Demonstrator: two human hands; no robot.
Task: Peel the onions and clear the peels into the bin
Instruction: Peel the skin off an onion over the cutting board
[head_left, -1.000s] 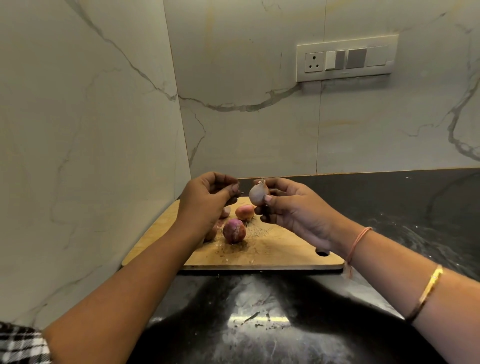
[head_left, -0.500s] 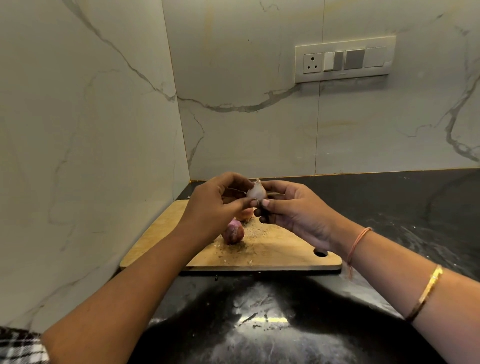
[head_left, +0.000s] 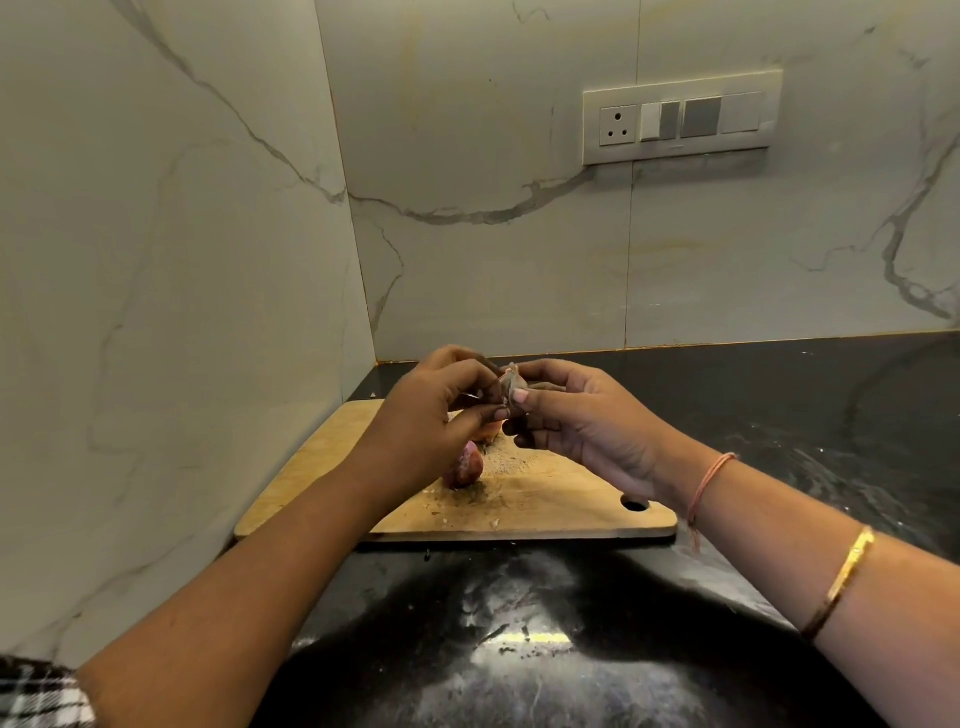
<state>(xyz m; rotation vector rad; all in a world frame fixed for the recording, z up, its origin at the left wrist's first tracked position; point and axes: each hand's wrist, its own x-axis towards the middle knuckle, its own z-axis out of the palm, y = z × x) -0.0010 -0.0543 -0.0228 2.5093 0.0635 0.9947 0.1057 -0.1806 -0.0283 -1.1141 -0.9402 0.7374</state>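
Above the wooden cutting board both hands meet around a small pale onion. My right hand grips it from the right with thumb and fingers. My left hand pinches its skin from the left. The onion is mostly hidden by the fingers. A reddish unpeeled onion lies on the board under my left hand, and part of another onion shows behind it. Small peel crumbs are scattered on the board. No bin is in view.
The board lies in the corner of a black stone counter, with marble walls on the left and behind. A switch and socket panel is on the back wall. The counter stretches to the right.
My left hand moved right from over the board onions and closed its fingers on the small onion held in my right hand. The right hand stayed about where it was.
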